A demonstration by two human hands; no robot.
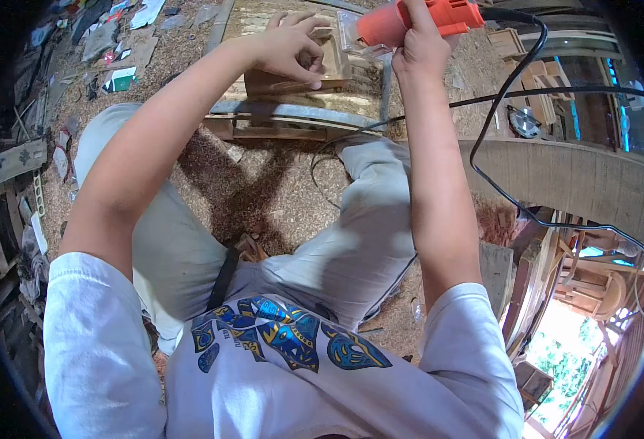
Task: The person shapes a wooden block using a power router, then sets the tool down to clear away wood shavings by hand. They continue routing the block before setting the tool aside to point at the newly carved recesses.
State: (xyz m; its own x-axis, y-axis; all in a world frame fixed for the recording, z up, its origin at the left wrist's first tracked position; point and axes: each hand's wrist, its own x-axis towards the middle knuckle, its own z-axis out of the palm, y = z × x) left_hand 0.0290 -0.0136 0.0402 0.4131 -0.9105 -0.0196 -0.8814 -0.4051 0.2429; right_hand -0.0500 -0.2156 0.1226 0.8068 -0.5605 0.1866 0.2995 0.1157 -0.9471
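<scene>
My right hand (420, 47) is wrapped around an orange-red trim router (384, 25) with a clear plastic base, held on its side at the top of the view. From its back end a black cord (516, 80) loops down to the right. Spread fingers show on my left hand (289, 51), which is over a small wooden tray-like piece (335, 58). Its thumb reaches to the front edge of that piece, left of the router's base. Under the piece lies a pale wooden work surface (252, 20).
A curved grey metal edge (300, 111) runs along the near side of the work surface. Wood shavings (278, 190) cover the ground between my knees. At right are a circular saw blade (524, 122), a wide plank (563, 179) and wooden parts. Scraps litter the left.
</scene>
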